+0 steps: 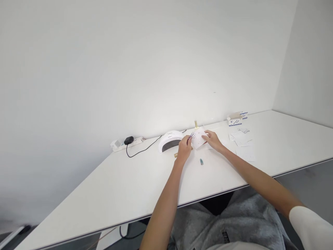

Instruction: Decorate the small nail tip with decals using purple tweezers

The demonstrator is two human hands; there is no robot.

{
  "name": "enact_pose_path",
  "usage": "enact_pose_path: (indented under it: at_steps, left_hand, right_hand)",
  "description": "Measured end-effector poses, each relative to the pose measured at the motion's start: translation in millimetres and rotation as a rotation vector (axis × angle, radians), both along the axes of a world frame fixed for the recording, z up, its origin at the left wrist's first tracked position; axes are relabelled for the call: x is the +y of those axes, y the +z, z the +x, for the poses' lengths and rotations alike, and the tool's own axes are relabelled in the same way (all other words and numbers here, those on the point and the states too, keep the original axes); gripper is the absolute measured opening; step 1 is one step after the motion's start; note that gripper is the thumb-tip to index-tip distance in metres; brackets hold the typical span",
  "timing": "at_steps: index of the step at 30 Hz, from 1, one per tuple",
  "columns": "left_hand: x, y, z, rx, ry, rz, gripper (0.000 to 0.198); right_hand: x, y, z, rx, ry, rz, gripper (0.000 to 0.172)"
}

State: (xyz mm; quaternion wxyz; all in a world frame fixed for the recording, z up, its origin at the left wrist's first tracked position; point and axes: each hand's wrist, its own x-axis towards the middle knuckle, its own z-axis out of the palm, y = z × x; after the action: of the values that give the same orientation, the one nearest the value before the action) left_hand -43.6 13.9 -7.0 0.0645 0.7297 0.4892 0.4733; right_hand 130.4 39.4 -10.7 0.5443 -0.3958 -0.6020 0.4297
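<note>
Counted on the white bench (117,187): one lamp (170,140), one card (199,139), one thin tool (191,134), one short wooden stick (176,155), one tiny teal piece (201,161), one small bottle (196,124), two little boxes (236,119), one power strip (125,143) and a loose scatter of paper slips (241,139). Smooth and matte for the bench; glossy white plastic in a low dome with a dark arched mouth for the lamp; thin, flat and white with tiny dots for the card; slim and pointed for the tool. Just right of the lamp, the left hand (184,150), arm stretched long and straight, wrist slightly bent, grip closed around the tool with its tip up against the card. Further right of the lamp, the right hand (213,140), forearm angled in from the lower right, grip pinched shut on the card's far edge, card tilted up off the bench between both hands. Below and right of the lamp, the teal piece lying alone. Behind the card, right of the lamp, the bottle upright. Far right of the lamp, boxes and slips. Left of the lamp, the power strip with a black plug (128,140).
</note>
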Motion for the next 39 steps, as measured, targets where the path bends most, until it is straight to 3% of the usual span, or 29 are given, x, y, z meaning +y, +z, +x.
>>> enact_pose_path:
  at_steps: [4,12,17,25,39]
  left_hand:
    - [-0.9,-2.8,4.8,0.086,-0.016,-0.033,0.023]
    - [-2.8,-5.4,11.5,0.106,0.054,-0.044,0.018]
    - [-2.8,-4.0,12.9,0.075,0.083,-0.036,0.018]
    - [-3.0,-2.6,14.6,0.085,0.121,-0.081,0.017]
    - [-3.4,-1.9,13.2,0.061,0.115,-0.115,0.017]
  right_hand:
    - [-1.3,0.3,-2.1,0.179,-0.006,-0.123,0.017]
    - [-13.9,1.0,-9.6,0.157,0.057,-0.195,0.019]
    - [-13.4,-0.6,-10.9,0.122,0.05,-0.16,0.011]
    - [-11.1,-3.0,-8.3,-0.03,-0.067,-0.05,0.023]
    - [-13.8,0.7,-9.4,0.018,-0.076,-0.017,0.022]
